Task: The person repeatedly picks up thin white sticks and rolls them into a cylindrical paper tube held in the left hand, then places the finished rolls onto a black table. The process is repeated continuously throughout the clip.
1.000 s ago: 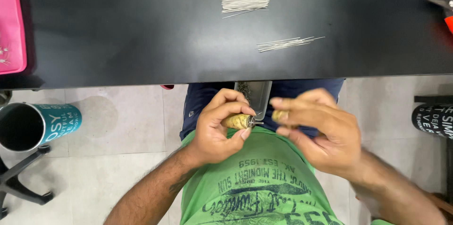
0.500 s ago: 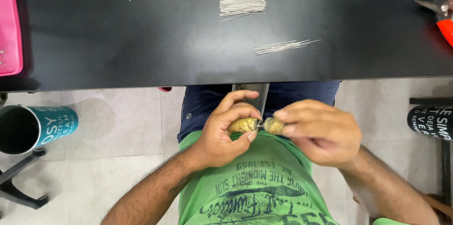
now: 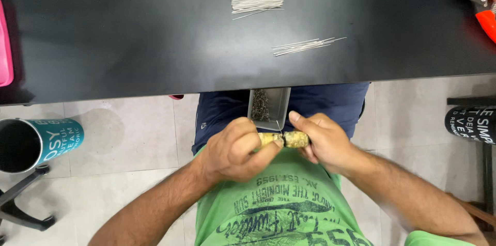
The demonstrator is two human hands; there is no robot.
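Your left hand [image 3: 235,150] is closed round one tan cylindrical piece [image 3: 269,138], and your right hand [image 3: 325,143] is closed round the other tan piece [image 3: 296,139]. They meet end to end over your lap, just below a small grey tray [image 3: 268,105] at the black table [image 3: 129,44] edge.

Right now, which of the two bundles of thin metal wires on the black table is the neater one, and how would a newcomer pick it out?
Start at the black table that fills the top of the view. Near its middle lie two bundles of thin silver wires. The neat bundle is the one farther from the person, a compact squared stack, while the loose bundle nearer the table edge is thinner, slanted and fanned out.
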